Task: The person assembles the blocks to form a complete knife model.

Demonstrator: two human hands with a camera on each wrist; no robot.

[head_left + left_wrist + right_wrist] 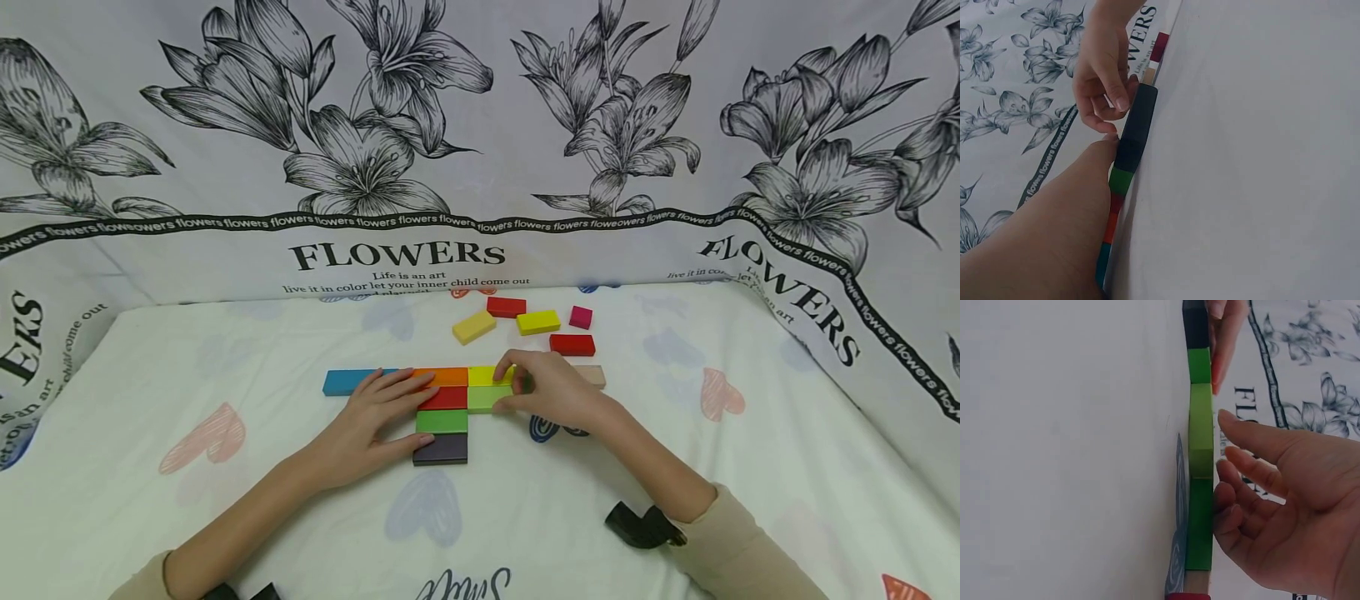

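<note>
Blocks, head view: blue rectangular block (347, 382), orange rectangular block (452, 377) and yellow rectangular block (482, 375) form a row on white heart-printed cloth (300, 542); red rectangular block (453, 398), green rectangular block (446, 422) and charcoal rectangular block (440, 451) run down in a column below the orange one, and light green rectangular block (482, 399) touches the red one's right side.
Left hand, head view: the left hand (381, 421) has fingers long and spread, resting over the row, thumb at the green and charcoal blocks.
Right hand, head view: the right hand (561, 385) is bent over the right ends of the yellow and light green blocks; whether it grips either cannot be told.
Loose pieces, head view: two red bars (572, 345), two yellow bars (538, 322) and a magenta cube (581, 317) lie beyond.
Charcoal block, left wrist view: it stands nearest, the left thumb beside it.
Fingers, right wrist view: the right hand's fingers curl beside a dark green block (1200, 525), thumb apart from them.
</note>
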